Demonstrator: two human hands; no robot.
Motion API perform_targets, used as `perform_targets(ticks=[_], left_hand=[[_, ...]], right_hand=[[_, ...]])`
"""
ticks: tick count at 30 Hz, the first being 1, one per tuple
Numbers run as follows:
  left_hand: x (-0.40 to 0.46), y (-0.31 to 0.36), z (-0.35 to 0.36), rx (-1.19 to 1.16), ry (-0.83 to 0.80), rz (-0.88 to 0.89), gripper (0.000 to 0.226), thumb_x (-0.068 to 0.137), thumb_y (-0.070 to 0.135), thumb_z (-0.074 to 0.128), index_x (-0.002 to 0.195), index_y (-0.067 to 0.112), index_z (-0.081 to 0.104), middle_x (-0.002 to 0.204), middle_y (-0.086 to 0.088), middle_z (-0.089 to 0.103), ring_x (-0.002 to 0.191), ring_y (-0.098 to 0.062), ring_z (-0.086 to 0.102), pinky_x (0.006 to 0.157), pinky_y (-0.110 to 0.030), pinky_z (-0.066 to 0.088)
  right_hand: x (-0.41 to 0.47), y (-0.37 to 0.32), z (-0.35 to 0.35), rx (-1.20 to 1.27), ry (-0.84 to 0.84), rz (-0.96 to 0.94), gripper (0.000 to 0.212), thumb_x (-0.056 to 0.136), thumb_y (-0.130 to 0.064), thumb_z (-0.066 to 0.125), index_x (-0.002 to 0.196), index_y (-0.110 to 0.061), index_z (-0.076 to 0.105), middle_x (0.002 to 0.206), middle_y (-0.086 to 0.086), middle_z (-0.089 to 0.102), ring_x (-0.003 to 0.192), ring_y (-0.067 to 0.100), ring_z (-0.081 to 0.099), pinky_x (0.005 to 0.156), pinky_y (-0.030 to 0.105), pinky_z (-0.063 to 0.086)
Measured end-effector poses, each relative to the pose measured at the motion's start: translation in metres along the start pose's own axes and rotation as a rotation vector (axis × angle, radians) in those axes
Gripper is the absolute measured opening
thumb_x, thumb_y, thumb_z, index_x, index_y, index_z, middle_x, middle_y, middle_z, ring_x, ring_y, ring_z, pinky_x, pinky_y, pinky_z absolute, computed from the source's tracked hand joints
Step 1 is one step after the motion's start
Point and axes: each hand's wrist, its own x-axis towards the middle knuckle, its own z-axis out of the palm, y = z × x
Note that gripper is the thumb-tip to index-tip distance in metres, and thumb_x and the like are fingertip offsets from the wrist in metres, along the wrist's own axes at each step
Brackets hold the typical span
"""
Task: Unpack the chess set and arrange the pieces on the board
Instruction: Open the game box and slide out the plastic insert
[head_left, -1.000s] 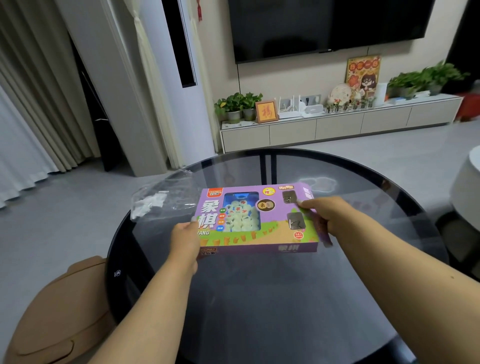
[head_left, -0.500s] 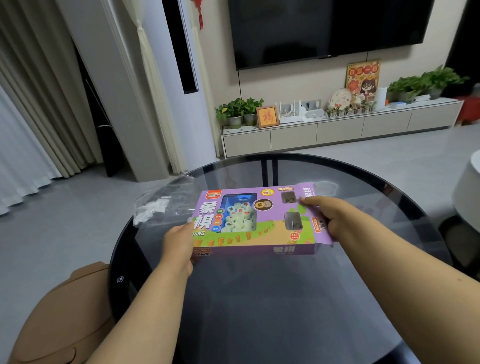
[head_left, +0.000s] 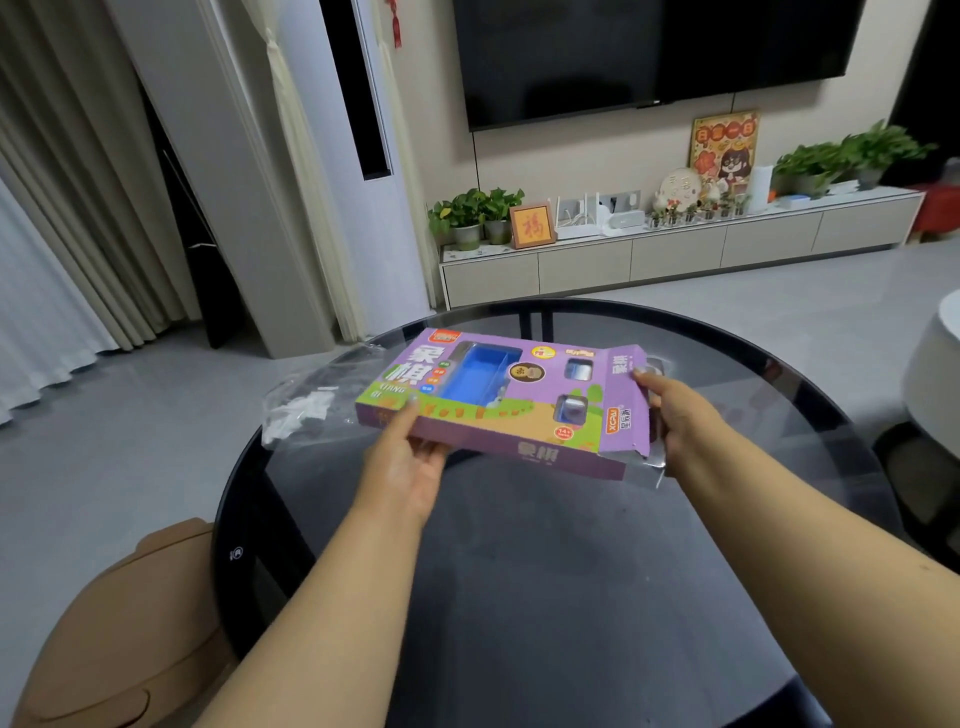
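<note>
A purple chess set box (head_left: 498, 410) with a clear front window is held tilted above the round dark glass table (head_left: 571, 597). My left hand (head_left: 410, 467) grips its near left edge, thumb on top. The box's right end flap (head_left: 626, 400) stands open, and my right hand (head_left: 675, 415) grips a clear plastic insert at that end. Through the window I see a blue inner tray (head_left: 475, 379); no pieces show there.
A crumpled clear plastic wrapper (head_left: 306, 405) lies on the table's far left edge. A tan chair (head_left: 114, 634) stands at the near left. A white round object (head_left: 935, 374) sits at the right, and a low TV cabinet (head_left: 675, 249) lines the far wall.
The box has been lifted and tilted, its right end flap has swung open, and the white pieces seen in the window are gone from it. My right hand moved to the box's open end.
</note>
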Motion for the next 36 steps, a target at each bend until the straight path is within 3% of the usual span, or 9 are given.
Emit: perform_targets(ticks=[3, 6, 14, 16, 18, 21, 25, 28, 36], left_hand=[[-0.008, -0.029, 0.023, 0.020, -0.102, -0.117, 0.042, 0.088, 0.012, 0.065, 0.128, 0.008, 0.052, 0.113, -0.018, 0.068, 0.100, -0.029, 0.067, 0.080, -0.047, 0.057], [-0.020, -0.057, 0.044, 0.038, -0.157, -0.220, 0.053, 0.085, 0.010, 0.069, 0.132, 0.017, 0.046, 0.116, -0.019, 0.066, 0.097, -0.034, 0.068, 0.067, -0.050, 0.058], [-0.029, -0.086, 0.063, 0.082, -0.091, -0.260, 0.051, 0.086, -0.005, 0.058, 0.130, 0.018, 0.046, 0.094, -0.015, 0.068, 0.062, -0.026, 0.071, 0.060, -0.049, 0.059], [-0.027, -0.081, 0.060, 0.081, -0.082, -0.252, 0.050, 0.086, -0.005, 0.058, 0.131, 0.014, 0.047, 0.090, -0.015, 0.068, 0.056, -0.023, 0.070, 0.057, -0.047, 0.059], [-0.026, -0.075, 0.056, 0.095, -0.080, -0.248, 0.048, 0.086, -0.004, 0.058, 0.131, 0.010, 0.049, 0.081, -0.013, 0.069, 0.053, -0.021, 0.069, 0.054, -0.044, 0.059], [-0.022, -0.063, 0.049, 0.148, -0.083, -0.250, 0.043, 0.086, -0.002, 0.059, 0.127, 0.005, 0.052, 0.065, -0.010, 0.068, 0.052, -0.020, 0.067, 0.051, -0.038, 0.058], [-0.013, -0.047, 0.032, 0.286, -0.099, -0.256, 0.018, 0.087, 0.005, 0.059, 0.104, 0.006, 0.061, 0.071, -0.007, 0.069, 0.061, -0.019, 0.065, 0.057, -0.035, 0.060], [-0.008, -0.036, 0.017, 0.337, -0.116, -0.257, 0.017, 0.088, 0.009, 0.056, 0.103, 0.005, 0.063, 0.081, -0.010, 0.072, 0.063, -0.022, 0.067, 0.051, -0.029, 0.058], [-0.004, -0.031, -0.008, 0.342, -0.060, -0.251, 0.020, 0.094, 0.020, 0.054, 0.104, 0.008, 0.066, 0.079, -0.009, 0.074, 0.060, -0.019, 0.068, 0.048, -0.026, 0.055]], right_hand=[[0.000, 0.003, 0.005, 0.153, 0.006, 0.003, 0.020, 0.089, -0.029, 0.061, 0.098, -0.012, 0.062, 0.080, 0.008, 0.073, 0.077, 0.027, 0.069, 0.071, 0.042, 0.057], [-0.003, 0.004, 0.014, 0.243, 0.035, 0.004, 0.029, 0.086, -0.028, 0.065, 0.108, -0.008, 0.064, 0.098, 0.012, 0.072, 0.090, 0.033, 0.070, 0.081, 0.055, 0.054], [-0.007, 0.012, 0.026, 0.324, 0.114, 0.016, 0.020, 0.086, -0.027, 0.066, 0.095, -0.009, 0.064, 0.087, 0.008, 0.072, 0.067, 0.021, 0.070, 0.069, 0.035, 0.059], [-0.008, 0.012, 0.024, 0.269, 0.123, 0.017, 0.017, 0.086, -0.029, 0.066, 0.079, -0.014, 0.060, 0.066, 0.001, 0.061, 0.038, 0.009, 0.052, 0.043, 0.018, 0.047], [-0.006, 0.013, 0.020, 0.164, 0.131, 0.013, 0.024, 0.084, -0.034, 0.067, 0.070, -0.018, 0.054, 0.056, -0.003, 0.042, 0.035, 0.010, 0.033, 0.036, 0.014, 0.031], [-0.004, 0.011, 0.014, 0.041, 0.137, 0.008, 0.026, 0.083, -0.043, 0.062, 0.085, -0.019, 0.054, 0.065, -0.001, 0.040, 0.049, 0.014, 0.036, 0.044, 0.022, 0.034], [0.000, 0.002, -0.004, 0.011, 0.184, 0.036, 0.043, 0.088, -0.051, 0.052, 0.113, -0.018, 0.047, 0.100, 0.010, 0.052, 0.084, 0.025, 0.057, 0.077, 0.037, 0.048], [0.003, -0.002, -0.017, -0.107, 0.089, 0.123, 0.048, 0.087, -0.050, 0.051, 0.108, -0.007, 0.049, 0.089, 0.013, 0.055, 0.073, 0.026, 0.059, 0.069, 0.036, 0.050], [0.003, 0.007, 0.000, -0.254, -0.149, 0.173, 0.018, 0.086, -0.021, 0.062, 0.093, -0.004, 0.060, 0.070, 0.010, 0.064, 0.060, 0.021, 0.055, 0.058, 0.029, 0.052]])
